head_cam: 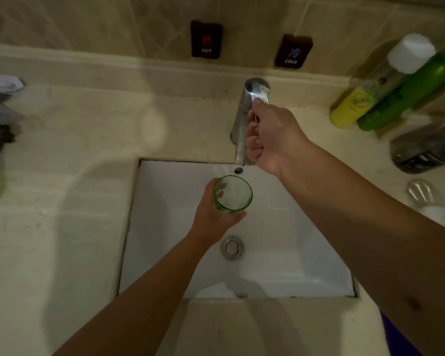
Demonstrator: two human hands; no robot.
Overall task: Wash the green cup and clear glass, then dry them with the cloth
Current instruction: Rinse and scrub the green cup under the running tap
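Two hands at work over one white sink (165, 253), set into a pale counter (62, 201).

Item 1: left hand (213, 217), near frame centre. Fingers and thumb curl round the green cup (233, 195), which stands upright, mouth up, over the basin just below the spout. Fingertips show through its wall. No water is visible in it.

Item 2: right hand (270, 134), at 1 o'clock from the cup. Fingers wrap the lever of the chrome tap (244, 119), thumb on top. No stream shows from the spout.

Item 3: drain plug (232, 247), at 6 o'clock from the cup, on the basin floor.

Item 4: clear glass (420, 192), probably the blurred transparent object on the counter at 3 o'clock, well apart from both hands; its identity is uncertain.

Item 5: bottles (385, 98), yellow, green and dark, grouped at 2 o'clock against the wall.

Item 6: HOT and COLD signs (206, 39) on the tiles at 12 o'clock.

Item 7: cloth, not identifiable; dark blurred shapes sit at 9 o'clock.

Step in hand, by judgement: early washing stage, opening the tap to rinse the cup. Next move calls for lifting or turning the lever while the cup is kept under the spout, then rubbing its inside.
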